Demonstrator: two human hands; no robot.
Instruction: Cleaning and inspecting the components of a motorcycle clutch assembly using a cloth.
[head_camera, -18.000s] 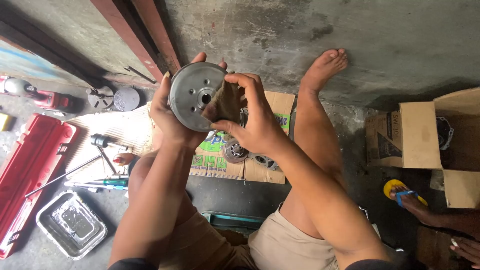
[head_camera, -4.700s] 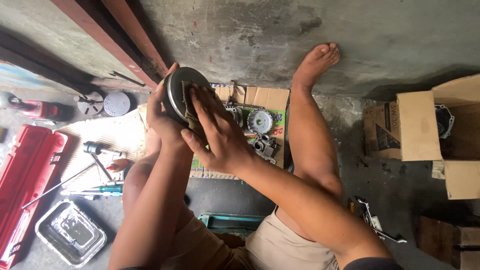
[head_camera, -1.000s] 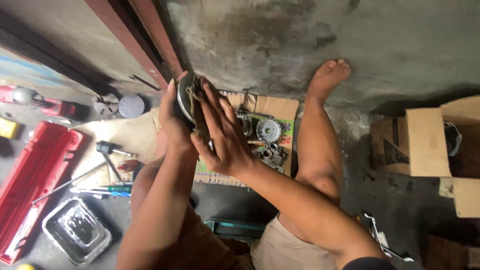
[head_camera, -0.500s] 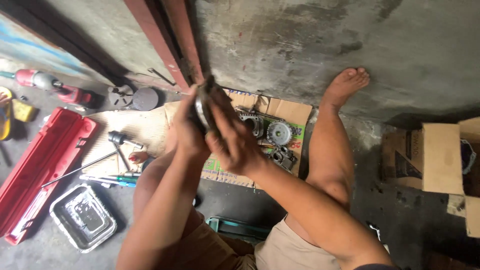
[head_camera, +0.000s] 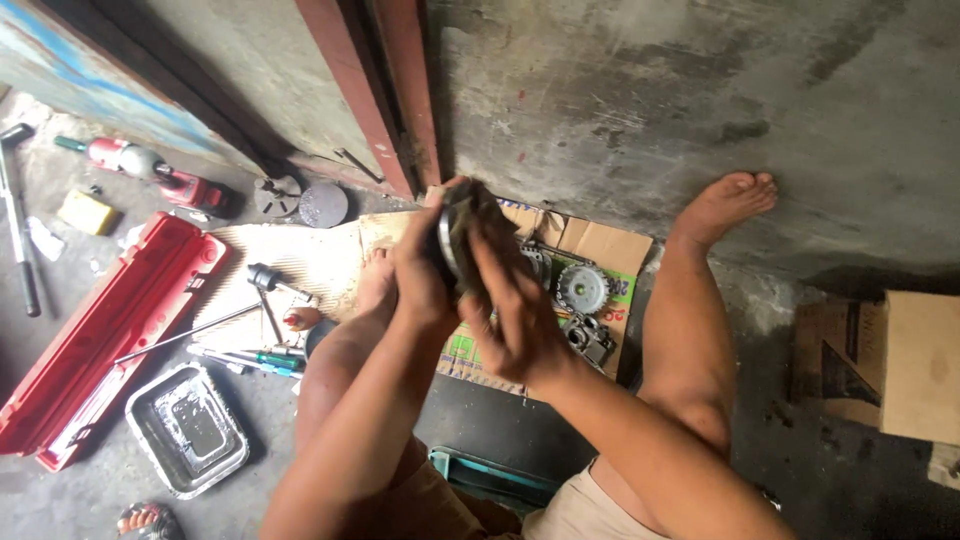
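Right now I have the round metal drum part (head_camera: 452, 232) held up edge-on in front of me, above the cardboard sheet (head_camera: 590, 245) on the floor. My left hand (head_camera: 418, 272) grips its left side, fingers curled round the rim. My right hand (head_camera: 510, 300) lies flat over its right face, fingers pressed together and stretched along it. As I judge it, the work is midway: the part is off the floor and being handled, while the toothed gear (head_camera: 582, 288) and a small dark assembly (head_camera: 590, 338) lie loose on the cardboard to the right. Far left sit a red tool case (head_camera: 100, 330) and a metal tray (head_camera: 187, 428).
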